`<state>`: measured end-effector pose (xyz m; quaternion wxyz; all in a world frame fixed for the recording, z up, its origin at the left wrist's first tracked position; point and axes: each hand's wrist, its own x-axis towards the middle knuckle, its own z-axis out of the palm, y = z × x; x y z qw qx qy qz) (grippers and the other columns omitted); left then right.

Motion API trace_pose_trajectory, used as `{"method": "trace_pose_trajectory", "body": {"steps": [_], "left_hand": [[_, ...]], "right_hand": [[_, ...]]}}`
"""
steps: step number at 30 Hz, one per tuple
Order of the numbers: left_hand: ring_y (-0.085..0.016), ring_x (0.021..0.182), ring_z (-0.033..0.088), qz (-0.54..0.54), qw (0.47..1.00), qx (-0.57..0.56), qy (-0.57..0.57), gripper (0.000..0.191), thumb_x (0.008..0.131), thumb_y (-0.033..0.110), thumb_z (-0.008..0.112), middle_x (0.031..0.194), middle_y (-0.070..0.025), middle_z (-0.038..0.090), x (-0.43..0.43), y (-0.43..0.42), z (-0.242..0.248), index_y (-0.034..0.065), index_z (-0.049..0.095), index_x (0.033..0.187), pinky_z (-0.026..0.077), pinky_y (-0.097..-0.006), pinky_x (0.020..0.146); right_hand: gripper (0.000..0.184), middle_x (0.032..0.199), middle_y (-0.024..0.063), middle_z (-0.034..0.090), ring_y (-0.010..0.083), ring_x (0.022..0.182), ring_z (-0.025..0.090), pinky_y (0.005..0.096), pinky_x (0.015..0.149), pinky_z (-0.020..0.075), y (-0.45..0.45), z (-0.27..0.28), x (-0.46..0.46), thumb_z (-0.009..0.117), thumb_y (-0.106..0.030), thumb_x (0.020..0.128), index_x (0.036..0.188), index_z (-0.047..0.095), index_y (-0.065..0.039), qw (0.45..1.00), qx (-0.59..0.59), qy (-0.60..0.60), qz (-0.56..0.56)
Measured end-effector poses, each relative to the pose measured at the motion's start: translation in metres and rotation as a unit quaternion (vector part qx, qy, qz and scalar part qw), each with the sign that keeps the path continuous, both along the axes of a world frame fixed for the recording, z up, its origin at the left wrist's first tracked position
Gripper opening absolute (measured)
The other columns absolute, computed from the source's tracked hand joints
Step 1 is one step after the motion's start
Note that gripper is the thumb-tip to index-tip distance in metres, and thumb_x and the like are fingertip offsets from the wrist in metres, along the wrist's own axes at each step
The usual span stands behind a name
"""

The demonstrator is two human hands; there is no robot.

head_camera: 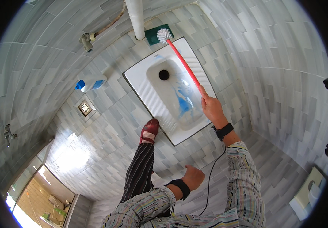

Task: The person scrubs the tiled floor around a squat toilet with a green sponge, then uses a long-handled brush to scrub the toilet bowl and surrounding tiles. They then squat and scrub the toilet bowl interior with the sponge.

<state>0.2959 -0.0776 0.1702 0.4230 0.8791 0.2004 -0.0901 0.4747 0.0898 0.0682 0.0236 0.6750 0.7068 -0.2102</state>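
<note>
My right hand grips the red handle of a toilet brush. Its white bristle head lies over a dark green mat or board behind the squat toilet. Below the handle, the white ceramic squat toilet is set in the tiled floor, with a dark drain hole and blue liquid streaked in its basin. My left hand is curled near my body, with nothing visible in it; whether the fingers are fully closed is hard to tell.
A white bottle with a blue cap is on the floor at the left, near a square floor drain. A white pipe rises behind the toilet. Taps project from the left wall. My shoe touches the toilet's edge. A black cable hangs between my arms.
</note>
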Motion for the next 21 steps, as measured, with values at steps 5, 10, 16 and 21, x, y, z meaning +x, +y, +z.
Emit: {"method": "trace_pose_trajectory", "body": {"steps": [5, 10, 16, 21], "left_hand": [[-0.024, 0.055, 0.059, -0.005, 1.0, -0.004, 0.005, 0.007, 0.066, 0.016, 0.061, 0.06, -0.006, 0.058, 0.001, -0.007, -0.001, 0.0088, 0.061, 0.066, 0.039, -0.0446, 0.056], [-0.025, 0.055, 0.058, -0.037, 0.997, -0.059, 0.036, 0.006, 0.064, 0.015, 0.062, 0.059, -0.0063, 0.057, 0.005, -0.002, 0.002, 0.0094, 0.061, 0.065, 0.041, -0.0475, 0.057], [-0.028, 0.072, 0.064, -0.088, 0.987, -0.104, 0.083, 0.016, 0.076, 0.017, 0.061, 0.08, -0.0097, 0.067, 0.009, 0.004, 0.007, 0.0066, 0.068, 0.086, 0.044, -0.055, 0.075], [-0.027, 0.061, 0.061, -0.033, 0.999, -0.026, 0.034, 0.009, 0.066, 0.017, 0.06, 0.064, -0.0075, 0.06, 0.005, -0.006, 0.002, 0.0091, 0.062, 0.07, 0.043, -0.0493, 0.062]], "right_hand": [[0.063, 0.06, 0.0145, 0.057, 0.0305, 0.054, 0.057, 0.0406, 0.053, 0.0477, 0.037, 0.004, -0.023, 0.05, -0.009, 0.084, 0.141, 0.023, -0.014, 1.0, -0.023, -0.009, 0.017], [0.065, 0.065, 0.0154, 0.059, 0.031, 0.059, 0.059, 0.0419, 0.056, 0.0488, 0.098, -0.018, -0.053, 0.051, -0.009, 0.084, 0.142, 0.022, -0.015, 0.998, 0.056, 0.023, -0.022], [0.069, 0.064, 0.0145, 0.059, 0.0306, 0.058, 0.059, 0.0413, 0.056, 0.0487, 0.011, -0.023, -0.012, 0.052, -0.009, 0.082, 0.142, 0.019, -0.015, 0.997, -0.073, -0.026, 0.002], [0.069, 0.066, 0.0146, 0.059, 0.0307, 0.06, 0.059, 0.0415, 0.057, 0.0483, 0.0, -0.023, -0.013, 0.053, -0.008, 0.081, 0.142, 0.021, -0.018, 0.998, -0.053, 0.013, -0.039]]}}
